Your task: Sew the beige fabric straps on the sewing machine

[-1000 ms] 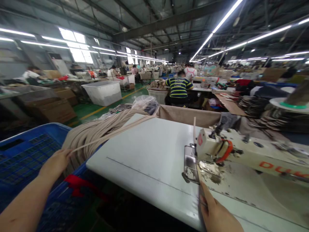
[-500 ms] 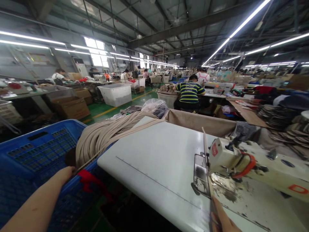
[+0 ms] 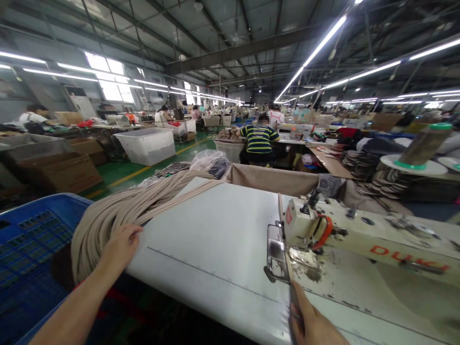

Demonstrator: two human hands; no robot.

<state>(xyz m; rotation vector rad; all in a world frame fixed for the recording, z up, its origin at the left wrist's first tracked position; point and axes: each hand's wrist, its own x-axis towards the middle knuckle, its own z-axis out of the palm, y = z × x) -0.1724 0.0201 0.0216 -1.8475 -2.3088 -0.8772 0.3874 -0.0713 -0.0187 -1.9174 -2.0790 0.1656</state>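
My right hand closes on a narrow beige fabric strip at the table's near edge. From there the strip runs away past the needle area of a cream sewing machine, along its left side. My left hand lies over the table's left edge, beside a large bundle of beige strips. Its fingers are curled together; what they hold, if anything, is hidden. Several strips from the bundle trail over the white table at its far left corner.
A blue plastic crate stands at the left. Behind the table is a beige cloth-lined bin. A thread cone rises at the right. A person in a striped shirt sits ahead, with white tubs further left.
My left hand has moved from the crate's rim, where it pinched a strip, up and right to the table's edge. My view has turned right. My right hand stays by the machine.
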